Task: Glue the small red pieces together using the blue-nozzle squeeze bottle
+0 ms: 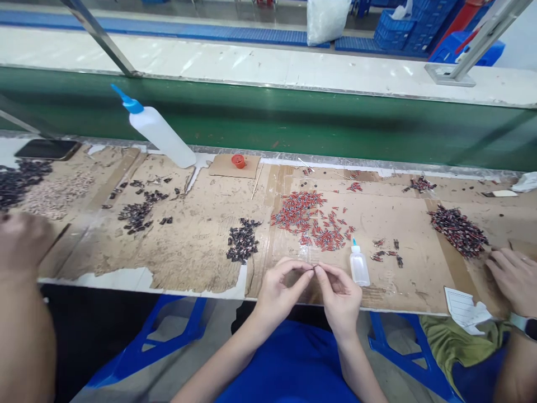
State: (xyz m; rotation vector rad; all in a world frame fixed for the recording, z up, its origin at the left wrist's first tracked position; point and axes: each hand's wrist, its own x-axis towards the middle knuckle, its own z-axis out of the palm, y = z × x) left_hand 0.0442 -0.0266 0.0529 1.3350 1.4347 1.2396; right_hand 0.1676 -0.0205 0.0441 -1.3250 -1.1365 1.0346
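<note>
My left hand (pixel 282 286) and my right hand (pixel 339 291) meet at the front edge of the bench, thumbs and forefingers pinched together. A tiny dark piece seems to sit between the fingertips, too small to name. Just beyond lies a loose pile of small red-and-dark parts (pixel 298 211). A heap of small black parts (pixel 243 240) is to the left of my hands. Close by my right hand lies a small clear bottle (pixel 359 265) with a blue tip. Several red-and-black pieces (pixel 391 253) lie to the right of that bottle.
A large white squeeze bottle (pixel 161 134) leans against the green wall (pixel 251 117). A red cap (pixel 238 161) rests on a cardboard piece. Co-workers' hands flank me: one at left (pixel 25 240), another at right (pixel 512 277), beside a dark-and-red heap (pixel 458 230). A phone (pixel 48 149) lies far left.
</note>
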